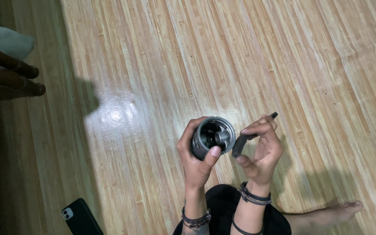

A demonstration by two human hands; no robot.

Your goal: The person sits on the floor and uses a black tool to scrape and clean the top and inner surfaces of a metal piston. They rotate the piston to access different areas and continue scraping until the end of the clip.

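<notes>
Being gripped by the left hand [195,162], a metal piston [213,137] is tilted open-end up, exposing its hollow. A curved black tool [244,138] is being pinched in the right hand [263,154] beside its rim.

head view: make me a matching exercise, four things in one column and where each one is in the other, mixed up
Things:
1. grey metal cylinder
2. dark curved strip
3. black phone
4. bare foot

Places:
A. on the wooden floor, bottom left
B. gripped in the left hand, open end facing the camera
C. resting on the floor, bottom right
D. pinched in the right hand, beside the cylinder's rim

Pairs: 1-B, 2-D, 3-A, 4-C
</notes>
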